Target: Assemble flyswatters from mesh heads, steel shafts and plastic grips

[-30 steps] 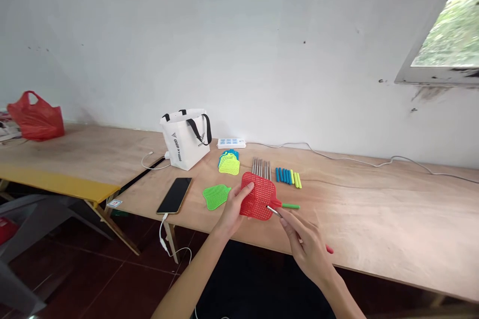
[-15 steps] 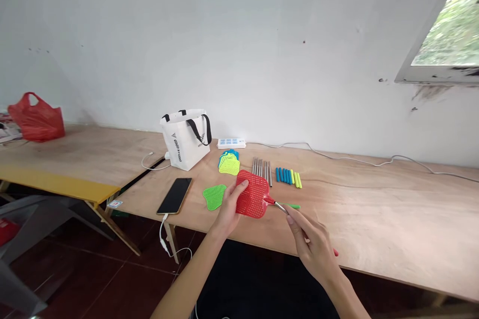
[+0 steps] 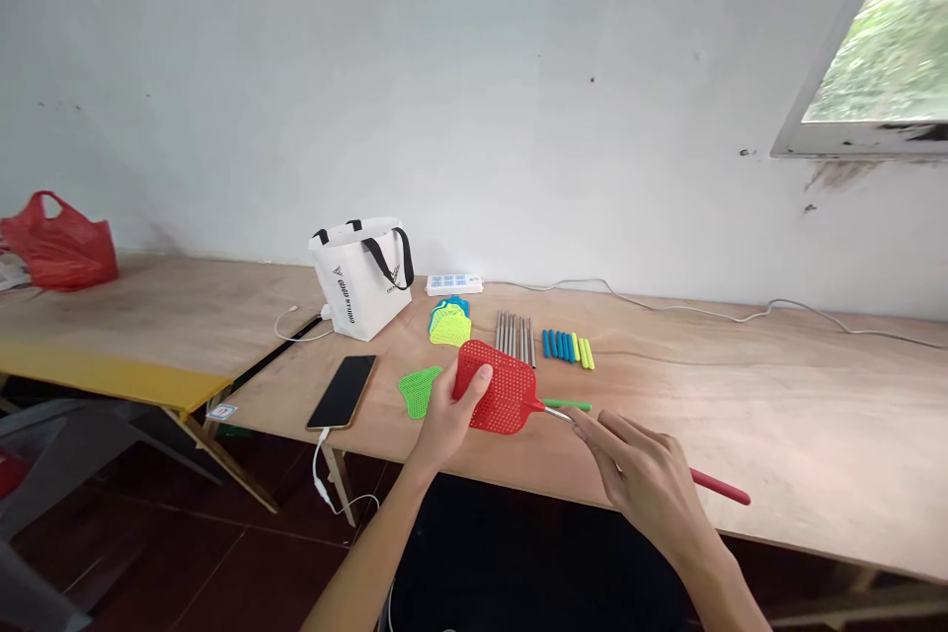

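Note:
My left hand [image 3: 444, 415] grips the left edge of a red mesh fly swatter head [image 3: 502, 391] above the wooden table [image 3: 741, 415]. A thin metal rod runs from the head back under my right hand [image 3: 644, 484], whose fingers pinch the rod; the red handle grip [image 3: 718, 487] sticks out to the right. A green swatter head [image 3: 419, 389] lies just left of my left hand. A green handle grip [image 3: 567, 405] lies behind the rod.
Behind lie stacked yellow and blue swatter heads [image 3: 449, 323], several metal rods [image 3: 514, 336], and blue and yellow grips [image 3: 567, 348]. A phone [image 3: 342, 391], a white tote bag [image 3: 362, 276], a power strip [image 3: 453, 284] and a red plastic bag [image 3: 59, 242] sit to the left.
The red head has shifted slightly left and up. The rod and red grip now extend farther right from my right hand. The camera has tilted a little.

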Available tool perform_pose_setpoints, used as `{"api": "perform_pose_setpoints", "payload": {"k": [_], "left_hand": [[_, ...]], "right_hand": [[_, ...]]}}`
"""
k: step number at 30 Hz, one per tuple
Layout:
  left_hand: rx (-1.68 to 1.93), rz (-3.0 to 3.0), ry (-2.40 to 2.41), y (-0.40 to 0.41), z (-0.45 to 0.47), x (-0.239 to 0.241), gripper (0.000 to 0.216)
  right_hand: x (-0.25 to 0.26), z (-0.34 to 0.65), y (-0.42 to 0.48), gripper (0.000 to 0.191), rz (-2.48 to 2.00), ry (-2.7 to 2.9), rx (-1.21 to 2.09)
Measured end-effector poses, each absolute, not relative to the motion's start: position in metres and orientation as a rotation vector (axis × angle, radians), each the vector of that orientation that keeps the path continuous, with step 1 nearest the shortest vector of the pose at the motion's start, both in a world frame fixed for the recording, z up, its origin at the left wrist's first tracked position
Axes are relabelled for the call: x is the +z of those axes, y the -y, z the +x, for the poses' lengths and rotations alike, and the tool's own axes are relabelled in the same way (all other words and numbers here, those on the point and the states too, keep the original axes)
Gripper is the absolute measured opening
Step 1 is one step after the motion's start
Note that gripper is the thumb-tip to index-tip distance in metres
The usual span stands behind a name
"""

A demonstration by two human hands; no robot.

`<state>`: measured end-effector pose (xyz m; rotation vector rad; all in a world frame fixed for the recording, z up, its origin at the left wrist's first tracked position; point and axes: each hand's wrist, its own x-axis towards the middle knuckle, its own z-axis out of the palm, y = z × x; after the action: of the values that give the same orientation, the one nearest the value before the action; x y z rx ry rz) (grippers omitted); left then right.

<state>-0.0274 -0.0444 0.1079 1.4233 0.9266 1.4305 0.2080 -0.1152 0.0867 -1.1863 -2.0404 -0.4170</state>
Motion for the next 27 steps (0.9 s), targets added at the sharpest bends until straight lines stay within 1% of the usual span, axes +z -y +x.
{"api": "perform_pose_setpoints", "payload": {"k": [6,11,17,21,27], "left_hand": [[1.463,1.514,-0.928,0.047,-0.019,0.103,0.033],[1.441,1.535,-0.906,0.047,-0.011,0.097,0.034],[1.426,1.519,-0.946,0.048,-0.01,0.095,0.034],[1.416,1.503,-0.935,0.046,-0.01,0.095,0.034],[1.22,1.437,-0.918,0.031,-0.024,0.096,0.035]], "right_hand": [[0.091,0.216,0.114,0.028,-1.185,2.049,-0.518],[0.094,0.219,0.116,0.026,-1.16,2.063,-0.43],[0.091,0.211,0.118,0.032,-1.245,2.052,-0.458],[0.087,0.211,0.116,0.035,-1.259,2.09,-0.417],[0.067,0.207,0.098,0.034,-1.287,2.122,-0.305]]}}
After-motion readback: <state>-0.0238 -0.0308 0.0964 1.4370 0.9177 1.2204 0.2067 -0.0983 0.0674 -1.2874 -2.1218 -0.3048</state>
